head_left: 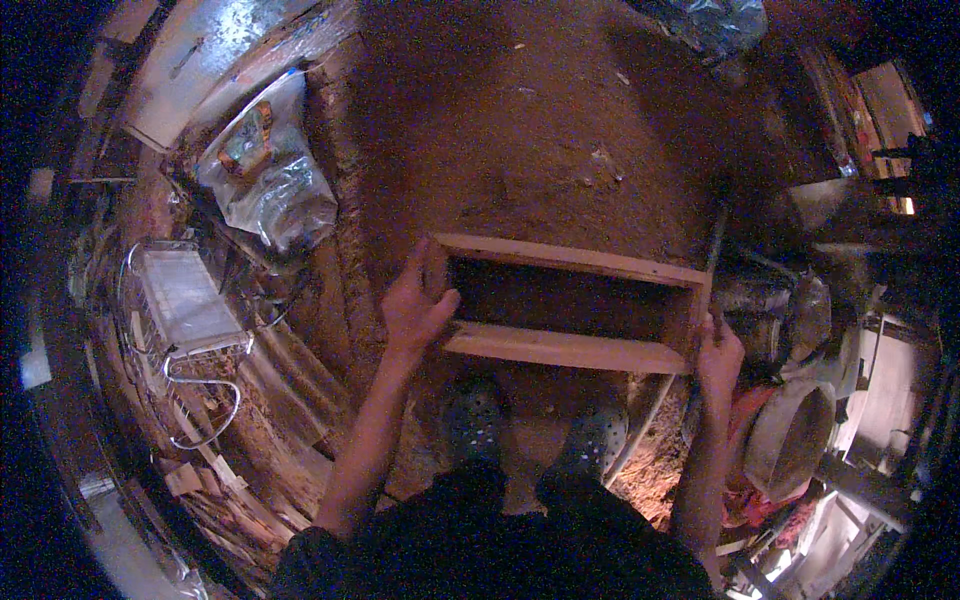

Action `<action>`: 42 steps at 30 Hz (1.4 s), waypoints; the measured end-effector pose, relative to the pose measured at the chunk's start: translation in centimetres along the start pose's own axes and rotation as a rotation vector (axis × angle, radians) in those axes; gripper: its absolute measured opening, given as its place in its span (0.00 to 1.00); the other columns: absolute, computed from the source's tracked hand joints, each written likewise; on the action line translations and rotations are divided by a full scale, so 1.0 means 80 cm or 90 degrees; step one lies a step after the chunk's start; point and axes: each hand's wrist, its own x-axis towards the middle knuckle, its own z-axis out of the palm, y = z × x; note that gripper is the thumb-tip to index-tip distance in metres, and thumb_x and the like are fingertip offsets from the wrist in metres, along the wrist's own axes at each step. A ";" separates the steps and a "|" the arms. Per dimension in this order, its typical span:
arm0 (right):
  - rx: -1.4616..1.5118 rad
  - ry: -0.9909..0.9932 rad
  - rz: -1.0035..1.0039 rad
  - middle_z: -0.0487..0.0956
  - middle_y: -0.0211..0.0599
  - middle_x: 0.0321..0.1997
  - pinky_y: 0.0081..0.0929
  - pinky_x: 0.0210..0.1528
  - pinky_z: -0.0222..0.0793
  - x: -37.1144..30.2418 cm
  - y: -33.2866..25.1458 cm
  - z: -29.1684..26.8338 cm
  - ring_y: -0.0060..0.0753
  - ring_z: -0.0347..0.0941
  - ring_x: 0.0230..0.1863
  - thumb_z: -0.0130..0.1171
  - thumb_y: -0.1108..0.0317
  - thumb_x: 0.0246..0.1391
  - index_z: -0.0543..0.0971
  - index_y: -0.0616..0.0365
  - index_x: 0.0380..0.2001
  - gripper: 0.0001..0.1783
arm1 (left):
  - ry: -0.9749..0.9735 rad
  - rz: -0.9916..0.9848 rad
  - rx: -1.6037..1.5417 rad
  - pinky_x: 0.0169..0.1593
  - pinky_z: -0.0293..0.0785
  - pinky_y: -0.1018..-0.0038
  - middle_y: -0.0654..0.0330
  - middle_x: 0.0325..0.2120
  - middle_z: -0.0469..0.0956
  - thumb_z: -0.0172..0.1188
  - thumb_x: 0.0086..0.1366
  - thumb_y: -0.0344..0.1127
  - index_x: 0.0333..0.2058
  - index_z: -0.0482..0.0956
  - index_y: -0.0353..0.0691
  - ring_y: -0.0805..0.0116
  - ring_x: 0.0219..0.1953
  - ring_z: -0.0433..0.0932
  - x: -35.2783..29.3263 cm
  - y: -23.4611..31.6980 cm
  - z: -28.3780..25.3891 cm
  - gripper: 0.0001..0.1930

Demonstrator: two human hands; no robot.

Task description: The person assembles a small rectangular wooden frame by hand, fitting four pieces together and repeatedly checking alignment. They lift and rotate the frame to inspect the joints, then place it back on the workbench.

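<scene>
A long rectangular wooden frame [565, 348] hangs level in front of me, above my feet. My left hand [415, 305] wraps round its left end, thumb on the inner side. Round the right end, lower down, my right hand [720, 352] grips the corner; most of those fingers are hidden behind the wood. The frame's inside is dark, so I cannot tell whether it has a bottom. Its two long sides are pale wood, roughly parallel, and the right end tilts slightly nearer to me.
Brown dirt floor [520, 150] stretches ahead. On the left lie a clear plastic bag [270, 190], a white panel with a wire frame [190, 295] and wood scraps [215, 480]. A large pale tub [790, 440] stands at the right. My perforated shoes [480, 425] are below the frame.
</scene>
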 end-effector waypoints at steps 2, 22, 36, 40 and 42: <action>0.064 0.062 0.007 0.83 0.55 0.47 0.37 0.54 0.72 -0.007 -0.003 -0.004 0.50 0.81 0.50 0.51 0.52 0.68 0.78 0.61 0.54 0.25 | -0.015 -0.029 0.011 0.50 0.79 0.57 0.43 0.46 0.81 0.71 0.47 0.43 0.67 0.63 0.42 0.43 0.46 0.82 0.000 0.001 0.000 0.47; -0.175 -0.020 -0.636 0.55 0.42 0.77 0.52 0.75 0.47 -0.044 -0.224 0.169 0.59 0.45 0.77 0.50 0.52 0.66 0.56 0.57 0.73 0.37 | -0.024 -0.029 -0.012 0.53 0.76 0.54 0.42 0.49 0.79 0.70 0.48 0.41 0.66 0.65 0.40 0.42 0.49 0.80 0.000 -0.005 0.009 0.45; -0.355 0.084 -0.277 0.54 0.46 0.77 0.47 0.78 0.41 0.000 -0.068 0.066 0.57 0.44 0.78 0.47 0.60 0.67 0.53 0.55 0.74 0.35 | -0.089 -0.090 -0.017 0.58 0.74 0.57 0.44 0.55 0.77 0.69 0.47 0.39 0.68 0.63 0.45 0.44 0.54 0.78 0.011 0.027 -0.022 0.46; -0.296 0.002 -0.290 0.53 0.46 0.77 0.46 0.78 0.42 0.000 -0.087 0.070 0.57 0.45 0.77 0.47 0.60 0.68 0.53 0.59 0.73 0.35 | -0.119 -0.151 0.025 0.58 0.74 0.57 0.43 0.54 0.77 0.70 0.48 0.40 0.68 0.61 0.43 0.43 0.54 0.77 0.010 0.033 -0.028 0.47; -0.214 -0.008 -0.363 0.54 0.47 0.77 0.47 0.77 0.43 -0.003 -0.113 0.087 0.57 0.46 0.77 0.47 0.59 0.68 0.54 0.60 0.73 0.35 | -0.111 -0.109 -0.006 0.58 0.73 0.58 0.42 0.54 0.77 0.70 0.48 0.40 0.68 0.62 0.42 0.42 0.55 0.77 0.008 0.031 -0.028 0.47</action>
